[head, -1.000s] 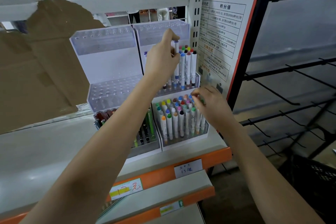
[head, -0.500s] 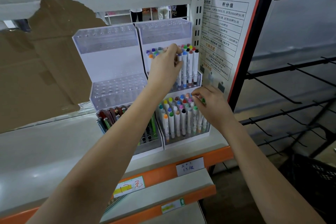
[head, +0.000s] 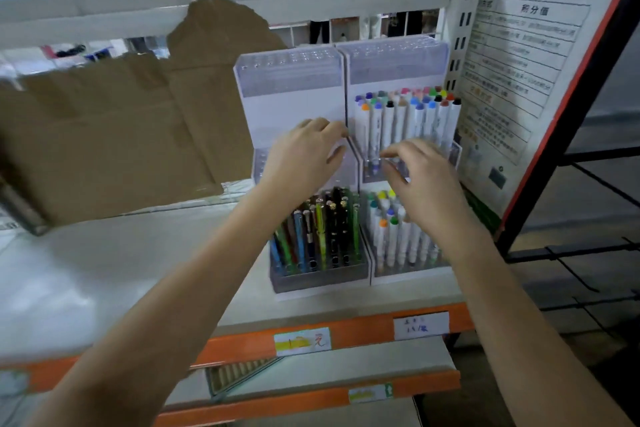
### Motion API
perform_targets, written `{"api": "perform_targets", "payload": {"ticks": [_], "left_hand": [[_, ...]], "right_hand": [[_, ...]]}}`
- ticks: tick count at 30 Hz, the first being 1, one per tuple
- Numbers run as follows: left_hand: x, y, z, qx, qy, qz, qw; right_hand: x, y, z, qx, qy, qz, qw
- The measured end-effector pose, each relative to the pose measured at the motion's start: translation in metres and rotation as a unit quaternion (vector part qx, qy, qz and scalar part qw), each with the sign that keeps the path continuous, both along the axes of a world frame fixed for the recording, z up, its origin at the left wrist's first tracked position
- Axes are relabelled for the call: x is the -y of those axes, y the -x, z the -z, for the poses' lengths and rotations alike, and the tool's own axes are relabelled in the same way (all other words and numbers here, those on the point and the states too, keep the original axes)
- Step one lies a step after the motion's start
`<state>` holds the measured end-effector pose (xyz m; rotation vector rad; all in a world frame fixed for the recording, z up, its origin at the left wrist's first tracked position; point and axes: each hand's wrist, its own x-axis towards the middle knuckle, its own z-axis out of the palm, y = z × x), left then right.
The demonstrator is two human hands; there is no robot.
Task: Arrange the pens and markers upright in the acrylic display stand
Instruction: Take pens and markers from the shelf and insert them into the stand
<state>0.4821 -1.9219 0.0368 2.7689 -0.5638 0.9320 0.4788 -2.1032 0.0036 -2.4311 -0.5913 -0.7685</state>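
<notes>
The stand [head: 291, 107] sits on the shelf [head: 104, 270], a pair of tiered acrylic units side by side, with torn cardboard [head: 121, 135] leaning at the far left. Its left unit has bare upper tiers and pens [head: 318, 229] upright in the bottom tier; the left hand [head: 304, 156] rests against the middle tier, fingers loosely bent, holding nothing. In the right unit, markers [head: 408, 118] fill the middle tier and more stand below. The right hand [head: 419, 177] hovers at the front lip of that middle tier, fingers curled and apart; whether a fingertip touches a marker I cannot tell, as the view is blurred. To the right hangs a poster [head: 519, 62]. The risk, I judge, is a wrist or finger knocking the tightly packed markers askew, or pushing the light stand back on the shelf. A second ago the left hand was raised, pinching a blue-capped marker into the middle tier, and the right sat lower on the bottom markers; both have since shifted.
</notes>
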Motion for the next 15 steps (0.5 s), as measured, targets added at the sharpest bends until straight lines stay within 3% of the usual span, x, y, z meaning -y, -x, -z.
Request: {"api": "perform_targets", "payload": {"ticks": [6,15], "left_hand": [[-0.108,0.038,0.003,0.040,-0.078,-0.101,0.991],[-0.298,0.138,0.046,-0.082,-0.043,-0.247,0.965]], "right_hand": [[-0.103,0.010,-0.013,0.043,0.003,-0.075,0.996],[-0.313,0.071,0.029,-0.040,0.007,-0.203,0.978]]}}
